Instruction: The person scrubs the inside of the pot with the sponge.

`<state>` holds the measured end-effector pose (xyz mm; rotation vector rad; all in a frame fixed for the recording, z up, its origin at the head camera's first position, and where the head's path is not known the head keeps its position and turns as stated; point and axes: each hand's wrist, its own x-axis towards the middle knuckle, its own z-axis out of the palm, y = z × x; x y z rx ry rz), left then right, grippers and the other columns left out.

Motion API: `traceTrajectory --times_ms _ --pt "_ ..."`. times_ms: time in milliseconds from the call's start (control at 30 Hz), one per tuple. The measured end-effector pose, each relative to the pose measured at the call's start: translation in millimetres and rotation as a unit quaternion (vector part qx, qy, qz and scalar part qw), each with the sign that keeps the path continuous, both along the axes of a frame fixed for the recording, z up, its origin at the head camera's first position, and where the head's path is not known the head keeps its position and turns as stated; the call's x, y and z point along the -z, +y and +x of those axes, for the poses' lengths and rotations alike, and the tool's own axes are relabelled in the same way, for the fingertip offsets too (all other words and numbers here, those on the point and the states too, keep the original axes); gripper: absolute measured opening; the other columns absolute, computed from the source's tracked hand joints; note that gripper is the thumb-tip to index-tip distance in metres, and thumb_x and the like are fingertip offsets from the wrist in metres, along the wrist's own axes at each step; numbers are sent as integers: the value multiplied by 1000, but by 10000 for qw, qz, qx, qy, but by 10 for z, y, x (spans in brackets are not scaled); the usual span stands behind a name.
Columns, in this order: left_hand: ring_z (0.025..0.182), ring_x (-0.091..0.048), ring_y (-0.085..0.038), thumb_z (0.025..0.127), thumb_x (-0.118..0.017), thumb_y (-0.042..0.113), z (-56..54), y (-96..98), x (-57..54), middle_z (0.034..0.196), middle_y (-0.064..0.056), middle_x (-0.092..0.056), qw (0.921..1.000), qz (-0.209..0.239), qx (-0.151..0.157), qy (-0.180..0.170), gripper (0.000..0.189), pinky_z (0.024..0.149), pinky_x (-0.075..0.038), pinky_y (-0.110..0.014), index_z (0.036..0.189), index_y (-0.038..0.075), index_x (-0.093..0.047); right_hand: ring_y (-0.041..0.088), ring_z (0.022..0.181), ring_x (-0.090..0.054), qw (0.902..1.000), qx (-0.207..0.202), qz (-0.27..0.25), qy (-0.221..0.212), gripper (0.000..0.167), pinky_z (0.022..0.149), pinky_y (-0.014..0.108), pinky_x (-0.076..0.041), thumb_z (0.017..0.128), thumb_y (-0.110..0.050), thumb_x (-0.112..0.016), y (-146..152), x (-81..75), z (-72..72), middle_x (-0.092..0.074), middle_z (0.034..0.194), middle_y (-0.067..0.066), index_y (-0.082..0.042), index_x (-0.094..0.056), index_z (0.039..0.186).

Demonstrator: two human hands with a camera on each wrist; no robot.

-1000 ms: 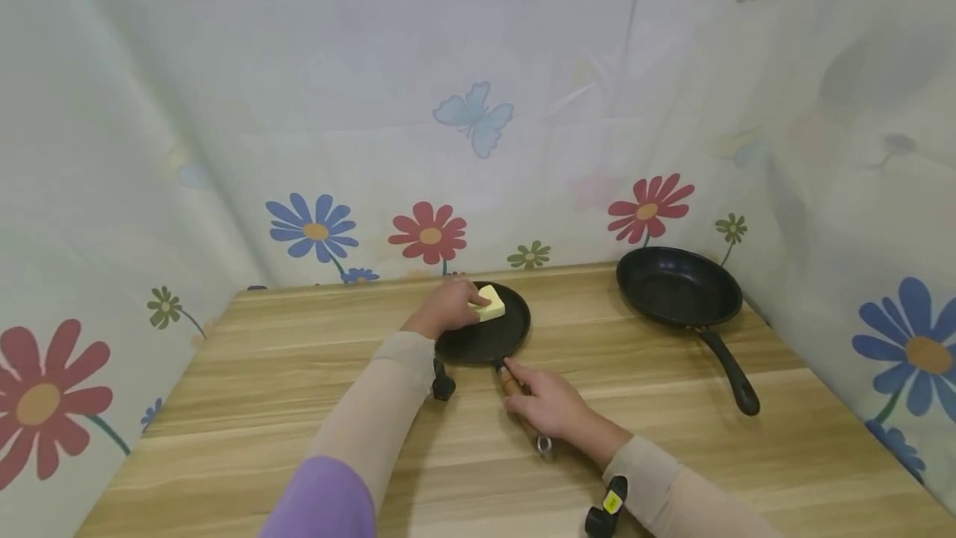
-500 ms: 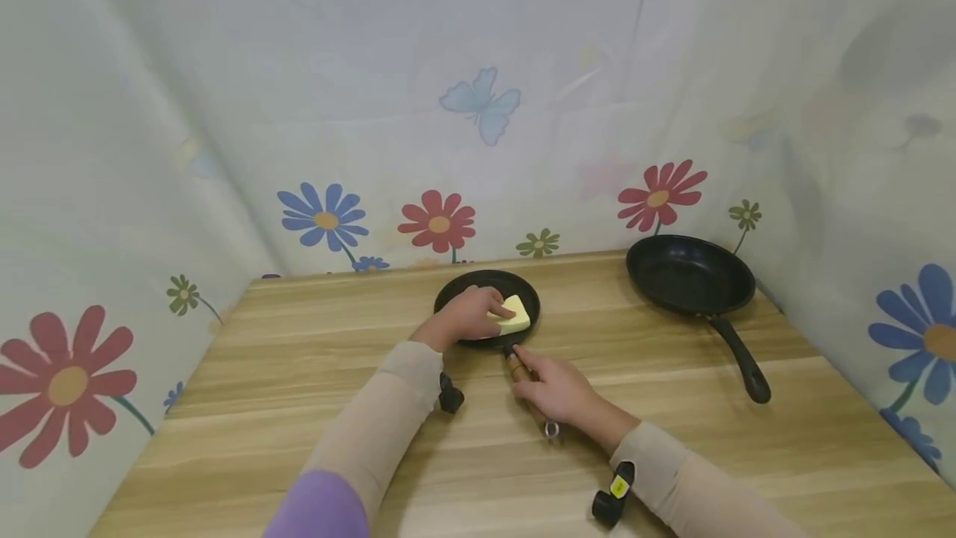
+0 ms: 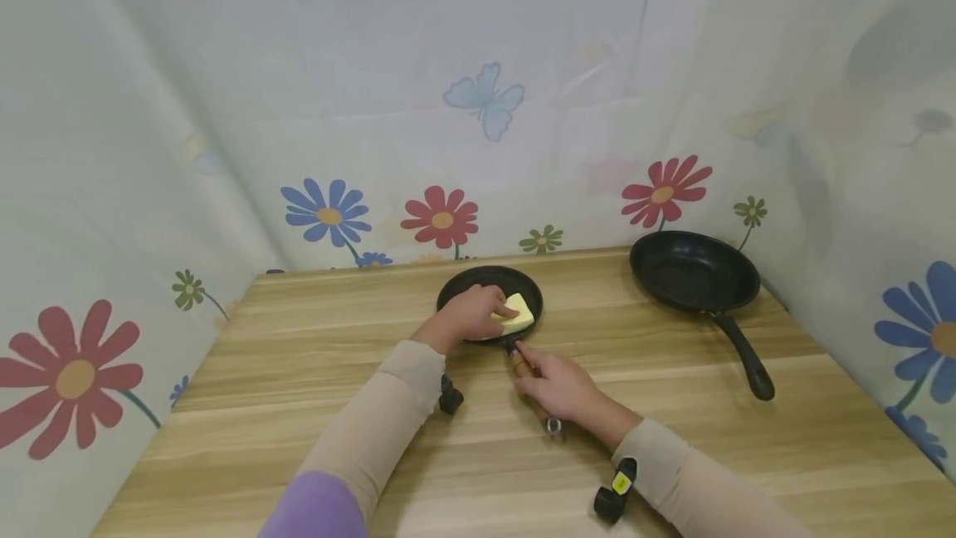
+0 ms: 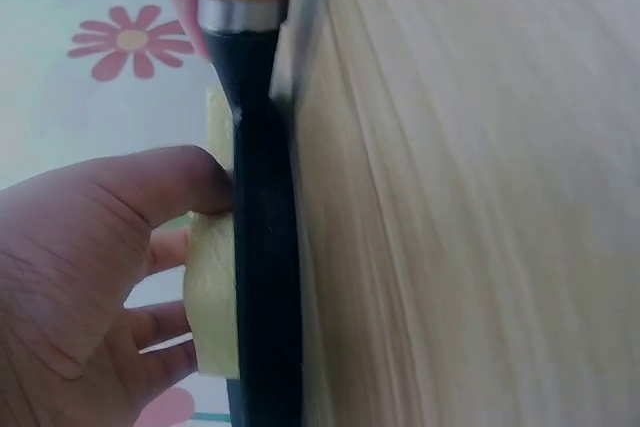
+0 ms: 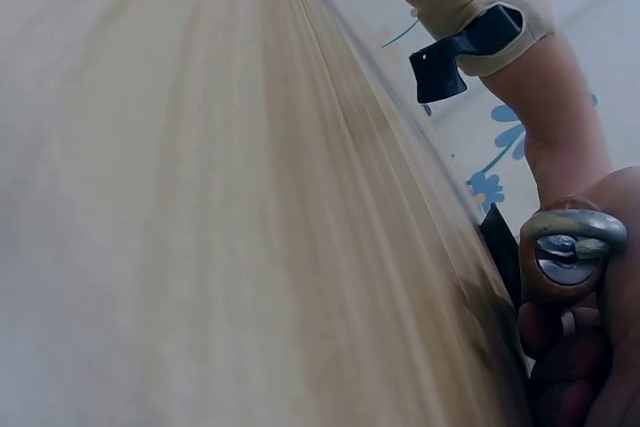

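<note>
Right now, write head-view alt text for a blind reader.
A person's left grip holds a yellow block in a small black pan; the right grip holds its wooden handle. A larger black pan sits at right on a wood-grain table, before a flowered backdrop.

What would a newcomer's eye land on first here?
Probably the pale yellow block, held by the left grip on the small black pan, whose wooden handle the right grip holds. Next, the larger black pan at the rear right of the table, then the bright flowers printed on the backdrop.
</note>
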<state>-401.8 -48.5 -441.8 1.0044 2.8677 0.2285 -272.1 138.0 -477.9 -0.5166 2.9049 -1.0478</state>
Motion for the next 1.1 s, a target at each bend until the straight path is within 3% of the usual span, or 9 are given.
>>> traceTrajectory --times_ms 300,467,600,733,833,1100 --pt "124 -57 -23 90 -71 20 -111 -19 -20 135 -4 -62 9998 -209 -22 -30 41 102 -48 -38 129 35 -69 21 91 -64 9999 112 47 -8 64 81 45 -52 91 -32 -62 15 1 -17 -70 120 13 -10 -51 150" --pt "126 -57 -25 90 -70 14 -175 -70 -47 133 -7 -64 9998 -66 180 -44 41 104 -47 -38 127 30 -71 22 90 -64 10000 74 24 38 64 80 45 -53 91 -31 -63 22 9 -12 -71 119 14 -9 -51 149" --pt "120 -60 -27 87 -70 7 -282 -167 -17 126 -10 -68 9994 121 280 135 42 101 -49 -39 126 23 -73 22 88 -64 9999 15 -38 110 63 79 44 -53 90 -30 -63 15 17 0 -71 120 14 -8 -52 148" --pt "112 -63 -28 85 -69 4 -386 -296 44 119 -12 -70 9988 188 274 373 43 98 -50 -39 126 18 -73 21 93 -64 10000 -21 -65 57 63 83 43 -53 90 -30 -63 2 44 16 -69 124 14 -8 -51 149" --pt "107 -64 -29 85 -68 2 -435 -354 50 116 -13 -71 9985 314 272 362 43 95 -51 -40 125 15 -72 21 96 -64 10000 -38 -80 -10 64 85 44 -53 90 -31 -62 3 51 21 -68 127 14 -8 -50 150" --pt "108 -63 -30 88 -68 2 -490 -329 17 117 -14 -70 9983 462 71 357 42 97 -51 -41 128 15 -71 23 101 -65 10000 27 -68 22 64 87 45 -52 91 -31 -61 28 23 19 -67 129 14 -9 -50 150"
